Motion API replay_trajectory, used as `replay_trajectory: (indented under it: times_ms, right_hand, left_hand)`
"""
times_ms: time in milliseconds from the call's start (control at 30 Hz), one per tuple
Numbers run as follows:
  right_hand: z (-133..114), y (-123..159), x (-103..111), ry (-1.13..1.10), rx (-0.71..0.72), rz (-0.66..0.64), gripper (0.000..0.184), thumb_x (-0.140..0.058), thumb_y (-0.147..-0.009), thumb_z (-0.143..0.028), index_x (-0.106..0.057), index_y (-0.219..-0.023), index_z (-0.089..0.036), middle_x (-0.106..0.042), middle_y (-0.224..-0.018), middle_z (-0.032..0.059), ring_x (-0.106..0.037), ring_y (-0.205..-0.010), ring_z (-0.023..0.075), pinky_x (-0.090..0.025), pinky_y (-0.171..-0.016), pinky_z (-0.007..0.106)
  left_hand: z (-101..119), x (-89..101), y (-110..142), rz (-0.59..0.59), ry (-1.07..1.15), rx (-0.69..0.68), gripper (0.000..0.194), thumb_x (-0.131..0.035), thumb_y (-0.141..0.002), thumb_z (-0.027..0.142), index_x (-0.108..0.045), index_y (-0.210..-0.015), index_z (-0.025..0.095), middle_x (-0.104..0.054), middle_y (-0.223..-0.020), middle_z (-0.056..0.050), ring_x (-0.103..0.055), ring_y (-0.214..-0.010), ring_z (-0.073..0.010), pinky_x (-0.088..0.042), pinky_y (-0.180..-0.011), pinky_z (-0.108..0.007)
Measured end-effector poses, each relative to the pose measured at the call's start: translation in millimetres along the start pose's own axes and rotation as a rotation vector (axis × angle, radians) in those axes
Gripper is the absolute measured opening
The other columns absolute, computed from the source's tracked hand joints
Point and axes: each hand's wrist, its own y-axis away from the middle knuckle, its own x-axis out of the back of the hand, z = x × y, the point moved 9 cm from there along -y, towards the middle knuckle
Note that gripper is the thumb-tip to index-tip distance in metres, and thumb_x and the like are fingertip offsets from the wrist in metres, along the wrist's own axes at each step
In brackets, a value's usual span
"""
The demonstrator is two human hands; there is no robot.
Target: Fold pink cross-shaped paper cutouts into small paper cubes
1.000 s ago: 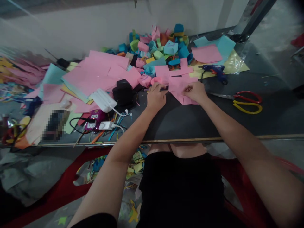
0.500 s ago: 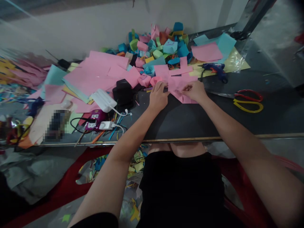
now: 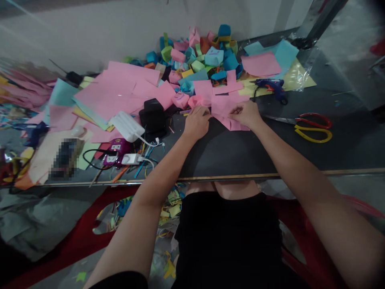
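A folded piece of pink paper [image 3: 221, 105] lies on the dark table between my two hands. My right hand [image 3: 246, 114] is closed, with thumb and fingers pinched on a raised flap near the paper's lower right part. At its left edge, my left hand [image 3: 196, 122] has bent fingers pressed together, thumb and fingertips on the paper; part of that grip is hidden. Just beyond the left fingers sits a small pink folded paper piece [image 3: 195, 100]. A cross-like pink cut-out [image 3: 231, 82] lies behind the paper.
Scissors [image 3: 314, 120] and a blue glue gun [image 3: 272, 85] lie to the right. Colourful folded paper boxes [image 3: 213, 56] are heaped at the back. On the left are pink sheets [image 3: 111, 90], a black object [image 3: 152, 118], a white power bank [image 3: 128, 125] and a purple power socket [image 3: 117, 150].
The whole view has shifted slightly, so things on the left appear further left. Both hands stay at the pink paper with almost the same grip.
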Motion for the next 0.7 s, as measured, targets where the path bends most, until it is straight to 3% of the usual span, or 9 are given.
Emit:
replay_trajectory:
  times_ms: [167,400,567,700]
  right_hand:
    - [-1,1,1,0.011,-0.018,-0.004,0.010,-0.090,-0.074,-0.025,-0.084,-0.081,-0.022,-0.081,-0.083,0.0066,-0.077,-0.080,0.0233,-0.061,-0.081,0.039]
    - [1,0,0,0.034,-0.010,-0.021,0.016,-0.093,-0.075,-0.034,-0.084,-0.083,-0.023,-0.081,-0.084,0.0083,-0.077,-0.085,0.0263,-0.061,-0.080,0.041]
    - [-1,0,1,0.041,-0.018,-0.017,0.011,-0.092,-0.076,-0.026,-0.084,-0.083,-0.022,-0.081,-0.085,0.0085,-0.077,-0.085,0.0251,-0.062,-0.082,0.040]
    - [-2,1,1,0.028,-0.022,-0.018,0.012,-0.091,-0.074,-0.025,-0.084,-0.083,-0.021,-0.082,-0.085,0.0082,-0.078,-0.083,0.0248,-0.062,-0.082,0.040]
  left_hand:
    - [6,-1.1,-2,-0.035,0.001,-0.024,0.041,-0.050,-0.102,0.016,-0.077,-0.132,0.022,-0.066,-0.154,-0.014,-0.056,-0.150,-0.0333,-0.044,-0.130,-0.054]
    - [9,4.1,-1,-0.018,0.009,-0.062,0.033,-0.051,-0.108,0.027,-0.080,-0.124,0.022,-0.070,-0.147,-0.014,-0.058,-0.148,-0.0334,-0.048,-0.125,-0.054]
    - [11,3.9,-1,-0.033,-0.010,-0.070,0.033,-0.052,-0.105,0.018,-0.081,-0.119,0.023,-0.071,-0.146,-0.013,-0.061,-0.145,-0.0309,-0.048,-0.125,-0.052]
    - [15,-2.5,1,-0.066,0.008,-0.100,0.045,-0.049,-0.099,0.009,-0.080,-0.127,0.024,-0.070,-0.150,-0.011,-0.060,-0.148,-0.0293,-0.048,-0.127,-0.053]
